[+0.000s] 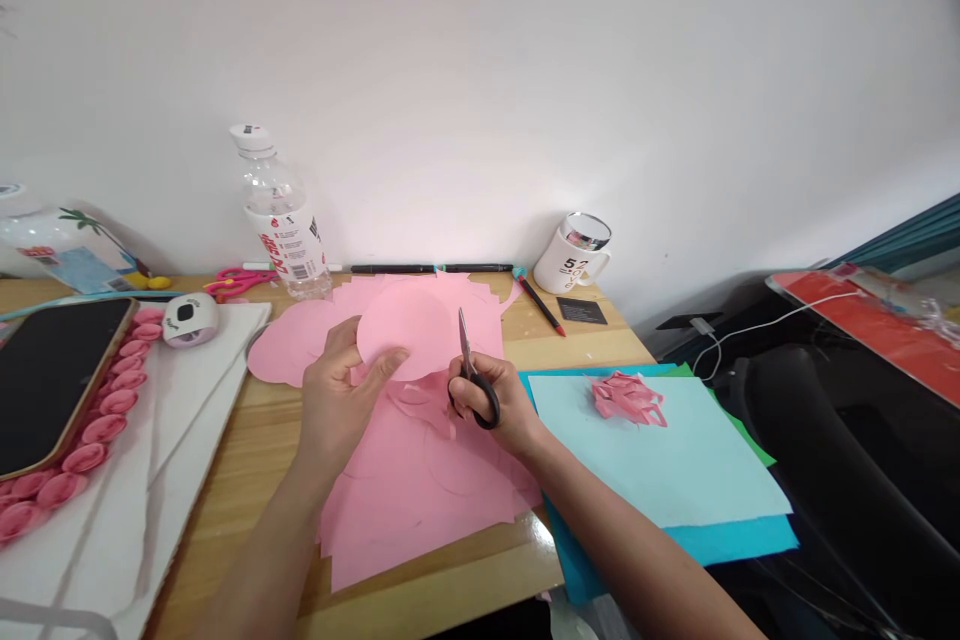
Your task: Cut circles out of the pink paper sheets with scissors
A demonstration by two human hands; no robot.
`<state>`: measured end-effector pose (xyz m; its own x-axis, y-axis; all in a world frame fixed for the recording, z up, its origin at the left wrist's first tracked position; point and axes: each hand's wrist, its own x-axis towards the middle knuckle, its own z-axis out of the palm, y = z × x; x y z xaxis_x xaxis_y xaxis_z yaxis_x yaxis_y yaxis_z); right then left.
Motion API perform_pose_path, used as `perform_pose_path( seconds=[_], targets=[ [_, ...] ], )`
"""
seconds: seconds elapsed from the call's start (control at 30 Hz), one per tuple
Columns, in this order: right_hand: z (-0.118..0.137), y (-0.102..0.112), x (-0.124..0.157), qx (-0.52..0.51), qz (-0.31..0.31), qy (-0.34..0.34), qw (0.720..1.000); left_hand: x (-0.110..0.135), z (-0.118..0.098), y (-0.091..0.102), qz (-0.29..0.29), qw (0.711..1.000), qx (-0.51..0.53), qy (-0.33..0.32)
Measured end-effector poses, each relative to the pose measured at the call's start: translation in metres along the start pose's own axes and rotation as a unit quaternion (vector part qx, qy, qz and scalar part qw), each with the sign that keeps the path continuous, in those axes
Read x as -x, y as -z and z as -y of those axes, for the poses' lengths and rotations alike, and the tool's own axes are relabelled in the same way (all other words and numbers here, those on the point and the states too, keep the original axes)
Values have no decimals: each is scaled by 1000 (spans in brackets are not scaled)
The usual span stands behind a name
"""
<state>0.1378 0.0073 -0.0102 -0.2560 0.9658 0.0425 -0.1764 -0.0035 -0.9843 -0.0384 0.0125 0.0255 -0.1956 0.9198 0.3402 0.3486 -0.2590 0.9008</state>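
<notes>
Between thumb and fingers, my left hand [345,385] grips a round pink paper disc [409,325], held up over the table. My right hand [491,400] has its fingers in the loops of black-handled scissors [466,345]. The blades look closed and point upward, just right of the disc's edge. Beneath both hands lies a pile of pink paper sheets [420,510], with a thin curled offcut [424,412] on top. More rounded pink paper pieces [289,348] rest left of the pile.
Behind stand a plastic bottle [289,230] and a white mug [566,260]. A red-tipped pen [541,305] lies near a black card [582,311]. Pink scraps [626,398] sit on light blue paper [660,470] at right. Left are a phone [56,370] and a white board [180,420].
</notes>
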Motion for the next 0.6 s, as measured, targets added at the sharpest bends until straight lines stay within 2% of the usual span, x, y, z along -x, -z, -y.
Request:
perform_pose_path(
  seconds=[0.07,0.33,0.47,0.6],
  targets=[
    [0,0,-2,-1,-20,11,1000,0,4,0,-7,1000,5,10],
    [-6,0,-8,47,-135,67,987,-3,14,0,-79,987,70,119],
    [-10,2,-6,116,-129,131,976,-6,14,-1,-125,974,117,148],
    [-13,2,0,222,-78,152,960,-10,18,-1,-164,930,271,184]
  ],
)
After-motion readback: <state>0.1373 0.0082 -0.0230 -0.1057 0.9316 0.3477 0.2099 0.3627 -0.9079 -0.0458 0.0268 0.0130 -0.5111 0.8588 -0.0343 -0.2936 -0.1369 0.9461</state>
